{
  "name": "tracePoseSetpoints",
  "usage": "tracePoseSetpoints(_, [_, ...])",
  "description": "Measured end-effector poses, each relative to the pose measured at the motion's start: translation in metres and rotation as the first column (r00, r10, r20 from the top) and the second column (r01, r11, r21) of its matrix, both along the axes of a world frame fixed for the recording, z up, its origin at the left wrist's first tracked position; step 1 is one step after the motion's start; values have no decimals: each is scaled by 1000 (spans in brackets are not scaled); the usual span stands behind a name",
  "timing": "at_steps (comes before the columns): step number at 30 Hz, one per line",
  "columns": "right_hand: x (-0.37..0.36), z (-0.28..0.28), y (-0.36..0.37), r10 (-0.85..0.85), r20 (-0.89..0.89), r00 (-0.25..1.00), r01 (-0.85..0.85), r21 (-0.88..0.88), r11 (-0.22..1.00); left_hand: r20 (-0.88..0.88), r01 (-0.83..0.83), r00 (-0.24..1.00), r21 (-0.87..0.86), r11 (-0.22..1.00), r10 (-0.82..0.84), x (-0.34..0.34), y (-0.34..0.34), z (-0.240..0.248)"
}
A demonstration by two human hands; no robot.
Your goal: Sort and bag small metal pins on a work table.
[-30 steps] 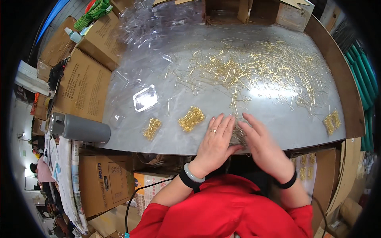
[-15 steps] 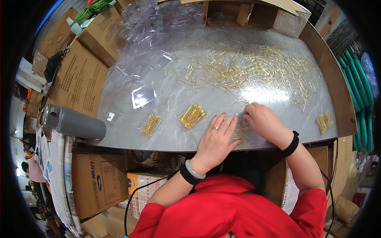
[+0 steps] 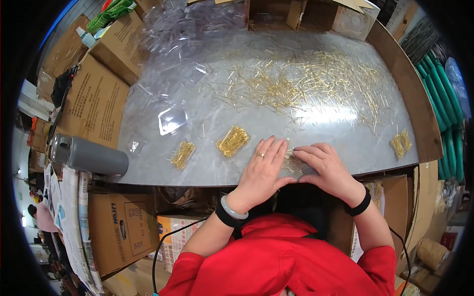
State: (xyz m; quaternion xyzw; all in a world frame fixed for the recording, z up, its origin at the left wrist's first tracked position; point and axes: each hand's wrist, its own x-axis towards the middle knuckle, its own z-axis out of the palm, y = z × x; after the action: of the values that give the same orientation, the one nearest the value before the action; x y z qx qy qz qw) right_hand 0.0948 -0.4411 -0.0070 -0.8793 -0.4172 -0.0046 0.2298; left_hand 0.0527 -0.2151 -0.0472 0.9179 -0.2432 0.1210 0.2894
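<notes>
Near the front edge of the table (image 3: pixel 163 170), my left hand (image 3: pixel 260 170) lies flat with its fingers stretched out. My right hand (image 3: pixel 327 168) faces it, fingers lightly bent and apart, the two thumbs almost meeting. Between the palms is a small bunch of thin wire hooks (image 3: pixel 294 165), partly covered by my fingers. Left of my hands sits a clear plastic box full of gold hooks (image 3: pixel 233 141), with a smaller gold bundle (image 3: pixel 182 155) beyond it. Loose gold hooks (image 3: pixel 316 79) spread across the far middle and right of the table.
Clear plastic cases (image 3: pixel 173 121) pile up toward the far left. A grey bottle (image 3: pixel 96 155) lies at the left edge by cardboard boxes (image 3: pixel 96 101). Two small gold bundles (image 3: pixel 401 144) rest near the right cardboard wall (image 3: pixel 407 93). Open cardboard compartments (image 3: pixel 271 17) stand at the back.
My right hand has come down and nearer, from pinching at the hooks' far end to spreading along their right side. My left hand stays flat beside them. The view has shifted slightly.
</notes>
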Motion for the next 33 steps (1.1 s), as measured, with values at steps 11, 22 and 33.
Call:
tracePoseSetpoints(11, [-23, -44, 26, -308, -113, 945, 325, 466, 823, 43, -8, 999, -3, 1000, 8, 0, -8, -4])
tracePoseSetpoints(22, [-18, -28, 35, -108, -159, 981, 153, 311, 938, 8, -91, 996, -183, 979, 94, -3, -13, -11])
tracePoseSetpoints(33, [-14, -30, 42, -125, 128, 984, 103, 166, 981, 36, -178, 979, -308, 935, 198, -23, 3, -4])
